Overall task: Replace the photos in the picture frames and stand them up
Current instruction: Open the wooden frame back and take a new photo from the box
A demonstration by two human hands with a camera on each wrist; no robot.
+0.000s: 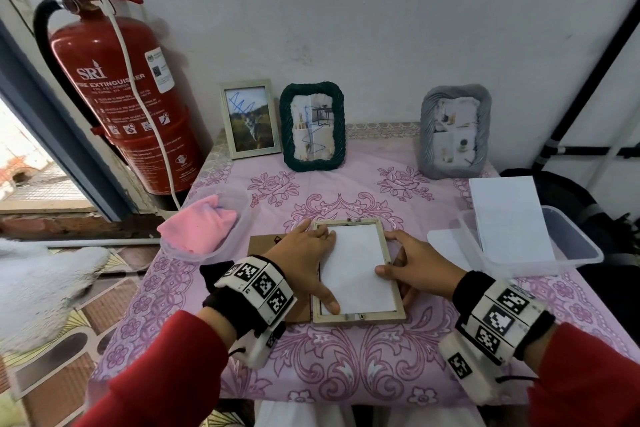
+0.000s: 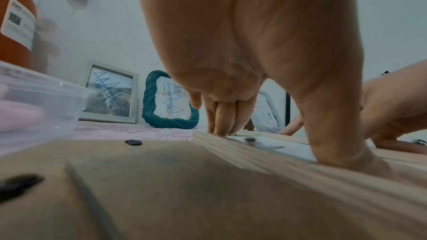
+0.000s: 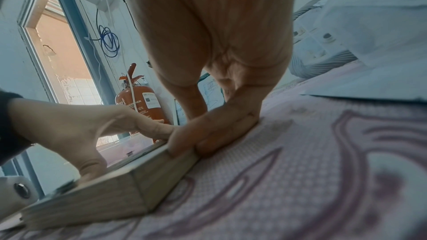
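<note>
Beside the backing board (image 1: 266, 246) — both hands' straight fingers (image 1: 323, 236) press the photo (image 1: 356, 270).

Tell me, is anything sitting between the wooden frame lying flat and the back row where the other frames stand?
Nothing visible. The tablecloth between the wooden frame and the gap between the green frame and grey frame is bare.

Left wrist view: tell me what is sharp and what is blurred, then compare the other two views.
Left wrist view: the backing board up close is blurred, the green frame sharper. Right wrist view: the tablecloth and wooden frame are soft. Head view: sharp, evenly lit, but straight edges bow toward the borders.
</note>
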